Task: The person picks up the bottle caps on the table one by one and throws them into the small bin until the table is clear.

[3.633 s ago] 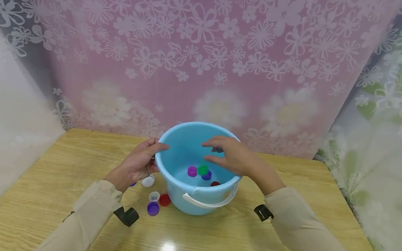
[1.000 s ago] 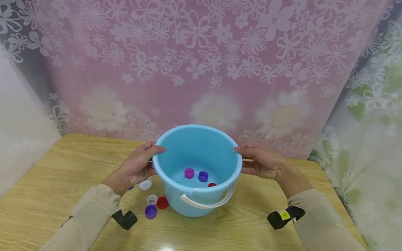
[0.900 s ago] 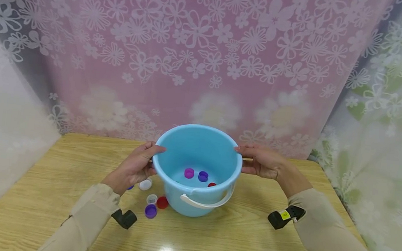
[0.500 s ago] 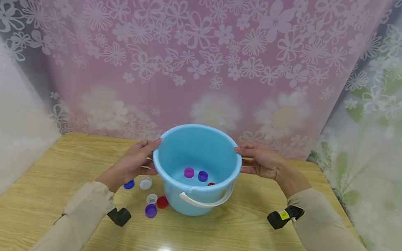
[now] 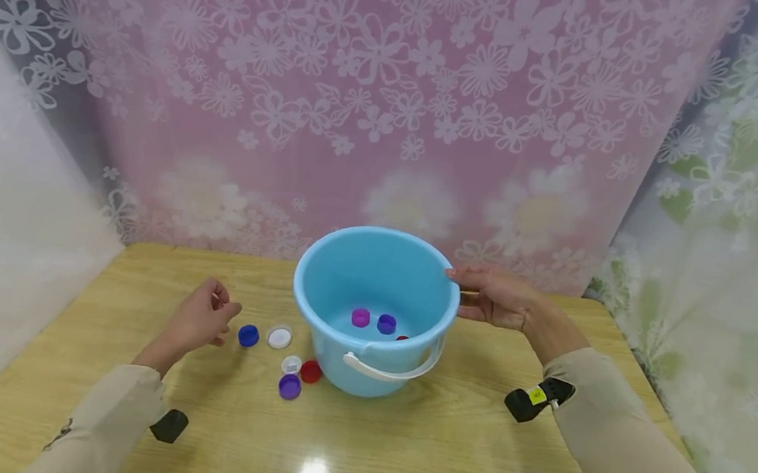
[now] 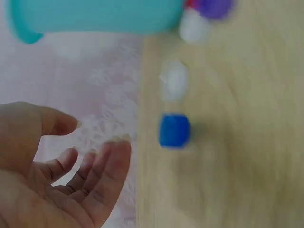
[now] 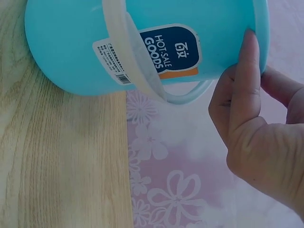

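A light blue bucket (image 5: pixel 364 367) stands on the table, its white handle (image 5: pixel 391 372) hanging down in front. My right hand (image 5: pixel 494 298) pinches the bucket's right rim between thumb and fingers, which the right wrist view also shows. Inside lie a magenta bottle cap (image 5: pixel 360 318), a purple bottle cap (image 5: pixel 386 324) and part of a red one (image 5: pixel 402 338). Over the table left of the bucket, my left hand (image 5: pixel 197 317) is apart from everything, fingers loosely bent and holding nothing. Nearest to it is a blue bottle cap (image 5: pixel 248 335), seen in the left wrist view too.
Between the left hand and the bucket lie a white cap (image 5: pixel 279 337), a smaller white cap (image 5: pixel 291 365), a red cap (image 5: pixel 310 371) and a purple cap (image 5: pixel 289 387). A flowered pink curtain (image 5: pixel 393 113) hangs behind the wooden table (image 5: pixel 452 456).
My left hand has let go of the bucket's left rim and moved left, uncovering the blue cap. The right hand, earlier over the bucket's opening, now holds its rim. A green cap is no longer visible inside.
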Tool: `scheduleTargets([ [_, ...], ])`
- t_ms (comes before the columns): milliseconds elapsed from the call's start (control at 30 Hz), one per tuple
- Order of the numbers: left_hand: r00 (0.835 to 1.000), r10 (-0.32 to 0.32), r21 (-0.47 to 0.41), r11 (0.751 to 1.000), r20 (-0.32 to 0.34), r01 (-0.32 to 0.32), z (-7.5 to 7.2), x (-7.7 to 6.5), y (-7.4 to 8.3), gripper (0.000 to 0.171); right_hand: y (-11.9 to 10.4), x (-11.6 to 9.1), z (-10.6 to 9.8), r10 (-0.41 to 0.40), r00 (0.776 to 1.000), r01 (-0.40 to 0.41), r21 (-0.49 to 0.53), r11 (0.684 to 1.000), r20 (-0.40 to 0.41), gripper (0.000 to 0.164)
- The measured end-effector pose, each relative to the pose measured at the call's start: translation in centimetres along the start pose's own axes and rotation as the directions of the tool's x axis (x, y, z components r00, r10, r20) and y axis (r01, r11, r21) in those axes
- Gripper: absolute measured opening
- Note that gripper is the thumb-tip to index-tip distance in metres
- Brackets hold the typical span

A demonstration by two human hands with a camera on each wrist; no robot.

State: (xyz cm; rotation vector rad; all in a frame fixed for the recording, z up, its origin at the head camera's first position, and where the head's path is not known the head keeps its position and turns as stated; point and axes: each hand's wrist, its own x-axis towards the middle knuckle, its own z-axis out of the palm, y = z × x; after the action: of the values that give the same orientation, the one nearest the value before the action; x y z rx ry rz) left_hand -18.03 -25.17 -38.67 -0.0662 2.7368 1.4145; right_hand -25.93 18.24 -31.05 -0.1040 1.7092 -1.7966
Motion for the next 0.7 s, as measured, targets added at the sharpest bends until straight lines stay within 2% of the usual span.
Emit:
scheduleTargets([
  [67, 0.999, 0.053, 0.158, 0.986, -0.011, -0.051, -0.1, -0.3, -0.7, 0.027, -0.1, 0.1, 0.0, 0.002, 1.0, -0.002, -0.002, 1.0, 0.011, 0.03],
  [133, 0.996, 0.089, 0.285, 0.955, -0.024, -0.078, -0.2, -0.5, -1.2, 0.032, -0.2, 0.2, 0.0, 0.0, 1.0, 0.0, -0.007, 1.0, 0.018, 0.033],
  [200, 0.994, 0.105, 0.364, 0.928, -0.035, -0.085, -0.2, -0.7, -1.5, 0.04, -0.4, 0.3, 0.1, -0.002, 1.0, 0.002, -0.016, 1.0, 0.017, 0.034],
  [300, 0.995, 0.099, 0.391, 0.916, -0.017, -0.085, 0.1, -0.9, -1.7, 0.049, -0.6, 0.3, 0.1, -0.002, 1.0, 0.002, -0.018, 1.0, -0.004, 0.032],
  [433, 0.992, 0.119, 0.394, 0.911, 0.034, -0.123, 0.5, -0.8, -1.8, 0.056, -0.6, 0.2, 0.1, 0.003, 1.0, -0.003, -0.019, 1.0, -0.019, 0.029],
  [567, 0.986, 0.15, 0.416, 0.894, 0.069, -0.165, 1.2, -0.5, -1.9, 0.054, -0.4, 0.0, 0.1, 0.009, 1.0, -0.009, -0.014, 1.0, -0.021, 0.029],
  [700, 0.984, 0.154, 0.462, 0.869, 0.087, -0.177, 2.0, 0.0, -2.1, 0.052, -0.2, -0.2, 0.2, -0.005, 1.0, 0.005, -0.018, 1.0, -0.019, 0.028],
])
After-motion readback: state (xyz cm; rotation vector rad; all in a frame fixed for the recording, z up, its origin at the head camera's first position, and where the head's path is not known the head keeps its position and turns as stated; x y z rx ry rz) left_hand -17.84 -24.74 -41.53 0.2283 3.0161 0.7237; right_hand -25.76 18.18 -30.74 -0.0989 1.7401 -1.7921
